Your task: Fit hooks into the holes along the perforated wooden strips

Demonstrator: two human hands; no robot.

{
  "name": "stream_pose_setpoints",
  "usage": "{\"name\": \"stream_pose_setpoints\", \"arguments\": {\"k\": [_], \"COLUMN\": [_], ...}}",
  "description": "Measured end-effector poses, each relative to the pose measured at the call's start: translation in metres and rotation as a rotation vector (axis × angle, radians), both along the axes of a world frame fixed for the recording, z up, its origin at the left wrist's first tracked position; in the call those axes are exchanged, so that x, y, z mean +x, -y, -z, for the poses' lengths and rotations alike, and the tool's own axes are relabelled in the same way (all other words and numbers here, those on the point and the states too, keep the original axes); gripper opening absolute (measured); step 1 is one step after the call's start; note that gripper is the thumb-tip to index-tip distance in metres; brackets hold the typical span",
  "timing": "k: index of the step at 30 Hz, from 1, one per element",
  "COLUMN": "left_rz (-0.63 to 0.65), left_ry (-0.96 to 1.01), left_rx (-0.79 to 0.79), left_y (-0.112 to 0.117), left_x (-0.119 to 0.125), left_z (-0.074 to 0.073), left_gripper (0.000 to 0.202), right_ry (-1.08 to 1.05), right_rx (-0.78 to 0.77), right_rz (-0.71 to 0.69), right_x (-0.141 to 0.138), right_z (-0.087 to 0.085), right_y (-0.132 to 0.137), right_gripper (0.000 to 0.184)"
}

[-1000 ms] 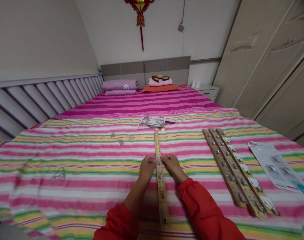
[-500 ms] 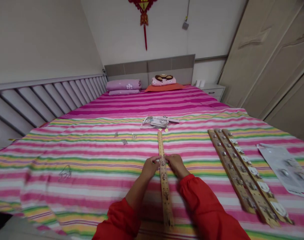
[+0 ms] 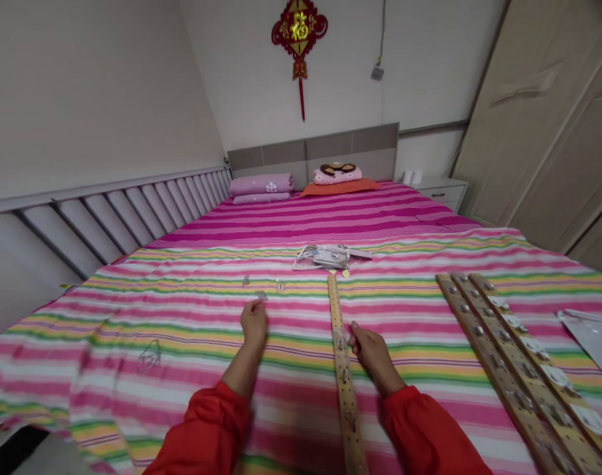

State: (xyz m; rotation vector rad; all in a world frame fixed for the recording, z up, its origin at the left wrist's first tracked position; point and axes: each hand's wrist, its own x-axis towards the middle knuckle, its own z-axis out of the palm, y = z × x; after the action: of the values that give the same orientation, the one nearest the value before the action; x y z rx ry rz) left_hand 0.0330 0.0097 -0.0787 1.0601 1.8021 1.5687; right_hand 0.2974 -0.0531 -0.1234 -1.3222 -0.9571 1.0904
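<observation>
A narrow wooden strip [image 3: 334, 310] with rows of holes lies lengthwise in front of me, several small metal pieces fixed along its nearer part. To its left, my left hand [image 3: 254, 323] is closed in a pinch at a small clear plastic piece [image 3: 262, 296]. My right hand [image 3: 374, 355] is just right of the strip, beside a metal piece [image 3: 341, 344]. Its fingers are curled in, and what they hold, if anything, is hidden. Another clear scrap [image 3: 246, 280] and a small round piece [image 3: 280, 285] lie beyond my left hand.
Three similar strips [image 3: 496, 356] lie at right, one carrying white round parts. A clear packet [image 3: 325, 256] sits past the strip's far end. A plastic sheet [image 3: 593, 336] is at the right edge. Thin looped thread [image 3: 150, 356] lies at left on the striped bedspread [image 3: 197, 396].
My left hand has left the strip and moved left to the clear plastic piece. My right hand has drawn slightly away from the strip. The camera view has shifted.
</observation>
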Motion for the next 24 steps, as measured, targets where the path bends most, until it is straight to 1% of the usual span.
{"name": "stream_pose_setpoints", "arguments": {"k": [1, 3, 6, 10, 14, 16, 18, 20, 22, 24], "left_rz": [-0.059, -0.134, -0.179, -0.169, -0.131, -0.122, -0.085, -0.01, 0.083, 0.185], "left_ry": [-0.018, -0.049, -0.073, -0.075, -0.022, 0.04, 0.123, 0.213, 0.299, 0.44], "left_rx": [-0.001, -0.015, -0.053, -0.145, -0.183, -0.17, -0.143, -0.113, -0.103, -0.117], "left_y": [-0.007, -0.02, -0.033, -0.043, -0.044, -0.039, -0.03, -0.015, 0.003, 0.024], "left_x": [-0.009, -0.02, -0.026, -0.029, -0.028, -0.024, -0.017, -0.007, 0.006, 0.02], "left_z": [0.0, 0.002, 0.007, 0.011, 0.005, -0.001, -0.007, -0.013, -0.017, -0.02], "left_gripper": [0.017, 0.015, 0.015, 0.016, 0.019, 0.016, 0.01, 0.006, 0.007, 0.009], "right_ry": [-0.001, -0.001, 0.003, 0.004, 0.014, 0.012, 0.004, -0.006, -0.018, -0.035], "right_rx": [-0.002, -0.007, -0.004, 0.008, 0.019, 0.021, 0.02, 0.02, 0.028, 0.043], "right_rz": [-0.002, -0.006, -0.005, 0.001, 0.008, 0.009, 0.012, 0.015, 0.016, 0.018], "right_x": [0.0, 0.0, 0.001, 0.001, 0.001, 0.001, 0.0, 0.0, 0.0, 0.0], "right_z": [0.0, 0.002, 0.005, 0.009, 0.009, 0.008, 0.006, 0.006, 0.005, 0.004], "right_y": [-0.001, -0.002, -0.003, -0.003, -0.003, -0.003, -0.003, -0.003, -0.003, -0.002], "right_gripper": [0.055, 0.055, 0.055, 0.056, 0.056, 0.056, 0.056, 0.055, 0.055, 0.055]}}
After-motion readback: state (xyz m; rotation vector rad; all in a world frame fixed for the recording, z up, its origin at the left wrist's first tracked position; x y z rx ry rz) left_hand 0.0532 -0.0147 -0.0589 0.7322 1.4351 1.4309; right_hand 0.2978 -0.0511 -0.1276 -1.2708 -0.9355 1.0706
